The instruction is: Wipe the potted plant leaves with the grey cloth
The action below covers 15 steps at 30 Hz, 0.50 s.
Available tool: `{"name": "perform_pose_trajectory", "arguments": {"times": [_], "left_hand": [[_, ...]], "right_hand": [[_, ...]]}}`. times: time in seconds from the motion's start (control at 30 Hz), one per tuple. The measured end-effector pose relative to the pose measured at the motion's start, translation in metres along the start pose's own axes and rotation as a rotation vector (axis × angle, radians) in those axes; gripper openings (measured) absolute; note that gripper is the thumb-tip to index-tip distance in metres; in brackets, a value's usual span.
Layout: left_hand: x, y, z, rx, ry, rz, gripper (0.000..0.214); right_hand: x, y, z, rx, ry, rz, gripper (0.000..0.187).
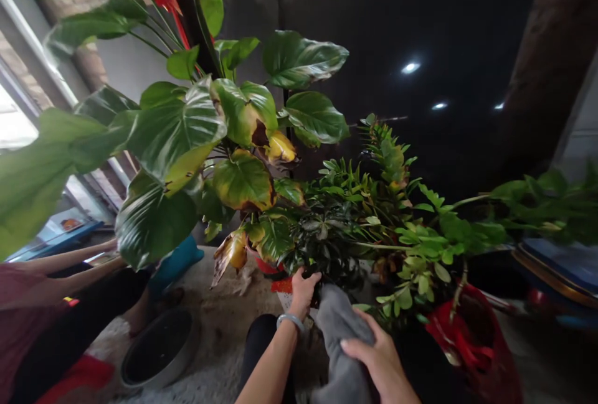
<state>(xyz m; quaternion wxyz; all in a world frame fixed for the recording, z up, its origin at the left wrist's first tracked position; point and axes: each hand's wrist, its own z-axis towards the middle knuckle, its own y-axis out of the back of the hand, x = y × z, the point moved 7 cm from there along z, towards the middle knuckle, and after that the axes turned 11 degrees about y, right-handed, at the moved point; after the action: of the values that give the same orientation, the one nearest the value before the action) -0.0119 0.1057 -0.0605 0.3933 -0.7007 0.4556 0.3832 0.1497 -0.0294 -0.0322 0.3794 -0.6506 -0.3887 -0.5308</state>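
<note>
My right hand (378,354) is closed around a grey cloth (339,323), which bunches upward and hangs down toward the bottom edge. To its left, my left hand (304,292), with a pale bangle on the wrist, reaches into the lower leaves of a dark-leaved potted plant (322,230). Its fingers are curled, and what they grip among the foliage is hidden. The cloth's upper end lies close to the left hand, at the foot of this plant.
A tall plant with big leaves (177,124), some yellow and brown, stands at left. On the right are a leafy plant (420,242) and a red bag (471,329). A dark basin (161,348) sits on the floor near another person's arm (70,261).
</note>
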Motion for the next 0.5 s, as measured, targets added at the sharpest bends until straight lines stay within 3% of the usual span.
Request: {"name": "perform_pose_trajectory", "arguments": {"times": [0.1,0.17,0.23,0.3,0.37,0.43,0.5], "left_hand": [[0.0,0.0,-0.003,-0.002,0.025,-0.007,0.034],[0.001,-0.001,-0.005,-0.005,0.041,-0.013,0.034],[0.001,-0.003,-0.007,-0.013,0.05,-0.009,0.035],[0.002,-0.003,-0.008,-0.032,0.054,0.002,0.035],[0.0,-0.002,-0.009,-0.058,0.048,0.012,0.037],[-0.003,-0.001,-0.01,-0.059,0.029,0.01,0.039],[-0.005,0.0,-0.011,-0.041,0.025,0.005,0.041]], "right_hand": [[0.043,0.018,-0.003,-0.017,0.14,0.029,0.062],[0.081,0.03,0.012,-0.119,0.279,0.027,0.069],[0.103,0.031,0.033,-0.208,0.366,0.037,0.074],[0.095,0.02,0.049,-0.225,0.312,0.044,0.076],[0.064,0.005,0.052,-0.174,0.165,0.026,0.073],[0.031,-0.007,0.039,-0.058,0.041,-0.004,0.064],[0.014,-0.01,0.019,0.071,0.003,-0.015,0.055]]}}
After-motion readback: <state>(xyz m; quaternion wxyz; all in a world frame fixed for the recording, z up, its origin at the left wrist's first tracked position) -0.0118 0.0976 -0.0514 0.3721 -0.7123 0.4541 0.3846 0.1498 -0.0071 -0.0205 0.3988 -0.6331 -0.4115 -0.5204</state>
